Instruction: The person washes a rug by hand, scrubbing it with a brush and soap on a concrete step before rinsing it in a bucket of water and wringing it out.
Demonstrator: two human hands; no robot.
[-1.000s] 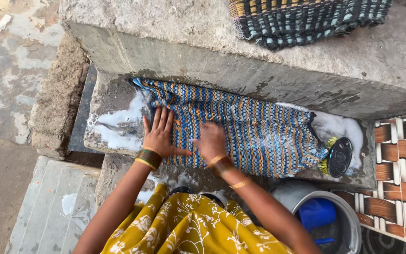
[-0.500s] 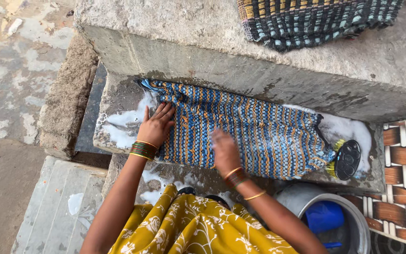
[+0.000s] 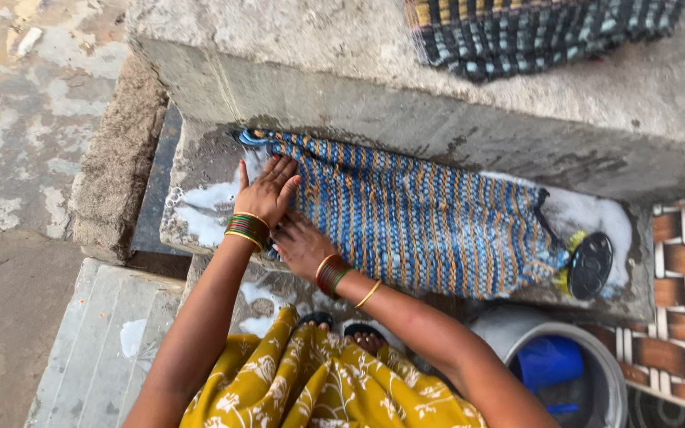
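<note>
On wet stone step, soapy blue-orange woven mat (image 3: 422, 218) lies flat; left hand (image 3: 267, 194) spread flat on its left end, right hand (image 3: 299, 246) beside it, grip unclear. Black round brush (image 3: 591, 265) at right end, grey bucket (image 3: 596, 364) with blue mug (image 3: 549, 361) below

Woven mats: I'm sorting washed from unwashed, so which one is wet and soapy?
The blue-and-orange mat on the lower step, under both hands, foam beside it. The darker mat lies above.

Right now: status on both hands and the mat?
Left hand flat on the soapy woven mat. Right hand at its near edge. Scrub brush at far end, clear.
</note>
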